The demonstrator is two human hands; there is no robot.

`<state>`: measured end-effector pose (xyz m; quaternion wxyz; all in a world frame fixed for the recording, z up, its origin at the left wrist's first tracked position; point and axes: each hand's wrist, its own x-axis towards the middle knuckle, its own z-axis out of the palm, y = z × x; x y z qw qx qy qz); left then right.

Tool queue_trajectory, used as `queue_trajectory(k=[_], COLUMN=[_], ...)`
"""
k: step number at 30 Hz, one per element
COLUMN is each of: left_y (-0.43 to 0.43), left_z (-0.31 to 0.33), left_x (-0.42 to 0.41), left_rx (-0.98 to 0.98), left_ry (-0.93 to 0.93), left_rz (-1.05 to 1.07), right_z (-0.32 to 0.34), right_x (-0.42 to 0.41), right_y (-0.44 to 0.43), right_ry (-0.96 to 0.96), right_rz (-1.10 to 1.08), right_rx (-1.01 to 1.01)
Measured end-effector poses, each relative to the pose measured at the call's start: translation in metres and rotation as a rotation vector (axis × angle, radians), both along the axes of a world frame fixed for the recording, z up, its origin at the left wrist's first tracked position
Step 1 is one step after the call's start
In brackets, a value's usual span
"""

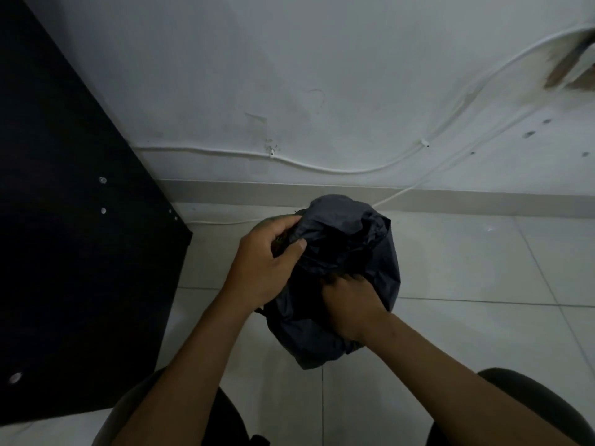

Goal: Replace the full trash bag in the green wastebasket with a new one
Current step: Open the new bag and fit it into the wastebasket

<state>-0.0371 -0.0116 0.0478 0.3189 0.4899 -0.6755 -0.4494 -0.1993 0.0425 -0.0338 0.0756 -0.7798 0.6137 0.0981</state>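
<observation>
Gripping the black trash bag: left hand, right hand.

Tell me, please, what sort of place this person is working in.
Probably a corner of a home or small office room: a white tiled floor, a scuffed white wall with a white cable clipped along it, and a dark furniture panel beside the black trash bag.
</observation>
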Motion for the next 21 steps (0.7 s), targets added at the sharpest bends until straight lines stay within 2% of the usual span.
queue_trajectory(k=[2,3,4,6,8,11,14,16,19,21], left_y=[-0.001,0.0,0.002,0.009,0.015,0.012,0.0,-0.003,0.004,0.009], left_z=[0.005,0.007,0.009,0.014,0.015,0.013,0.014,0.015,0.021,0.019], left_x=[0.001,0.001,0.001,0.002,0.003,0.007,0.015,0.018,0.01,0.005], left_rx=[0.047,0.072,0.099,0.133,0.144,0.109,0.132,0.194,0.252,0.222], left_ry=[0.022,0.05,0.086,0.154,0.176,0.149,0.18,0.253,0.319,0.269], left_rz=[-0.029,-0.046,-0.065,-0.101,-0.132,-0.068,-0.004,-0.036,-0.154,-0.166], right_z=[-0.005,-0.01,-0.016,-0.034,-0.045,-0.042,-0.02,-0.011,-0.015,-0.028], right_x=[0.01,0.012,0.01,0.002,-0.006,-0.003,0.006,0.012,0.014,0.01], right_y=[-0.004,-0.007,-0.01,-0.01,-0.009,-0.009,-0.011,-0.011,-0.015,-0.017], right_ry=[-0.097,-0.142,-0.161,-0.098,-0.025,-0.057,-0.052,-0.057,-0.063,-0.041], right_rz=[0.045,0.064,0.064,-0.02,-0.106,-0.105,-0.038,0.001,-0.018,-0.094], right_rx=[-0.206,-0.221,-0.107,0.251,0.437,0.417,0.221,0.159,0.257,0.406])
